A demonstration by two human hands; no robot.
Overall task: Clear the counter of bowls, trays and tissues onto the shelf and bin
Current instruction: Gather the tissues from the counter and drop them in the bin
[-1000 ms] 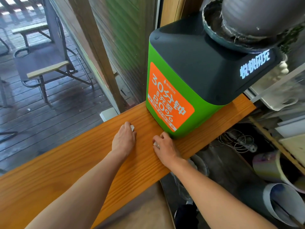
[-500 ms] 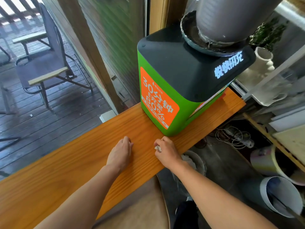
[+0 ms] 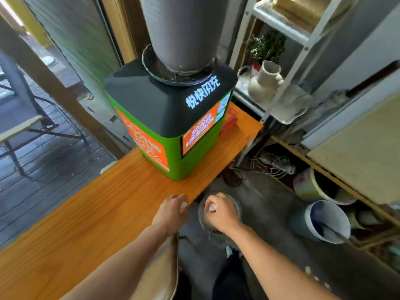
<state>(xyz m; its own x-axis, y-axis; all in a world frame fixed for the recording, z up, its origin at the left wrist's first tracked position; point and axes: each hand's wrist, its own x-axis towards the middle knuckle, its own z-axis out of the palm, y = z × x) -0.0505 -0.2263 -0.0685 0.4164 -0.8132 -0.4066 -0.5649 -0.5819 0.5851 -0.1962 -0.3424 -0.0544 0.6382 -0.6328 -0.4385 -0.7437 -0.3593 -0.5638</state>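
Two hands [image 3: 171, 211] [image 3: 220, 211], each with one tissue [image 3: 184, 206] [image 3: 212, 207]; one green box [image 3: 171, 126] on the counter [image 3: 86, 213]; one bin [image 3: 236, 204].

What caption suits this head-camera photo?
Both hands carry tissue scraps off the wooden counter: right hand above the bin, left hand at the edge.

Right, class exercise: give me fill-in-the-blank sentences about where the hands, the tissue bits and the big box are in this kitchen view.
1. The right hand holds a white tissue scrap above the round ____ on the floor.
2. The left hand is over the wooden ____.
3. The box standing on the counter has ____ sides and a black top.

Missing words: bin; counter; green
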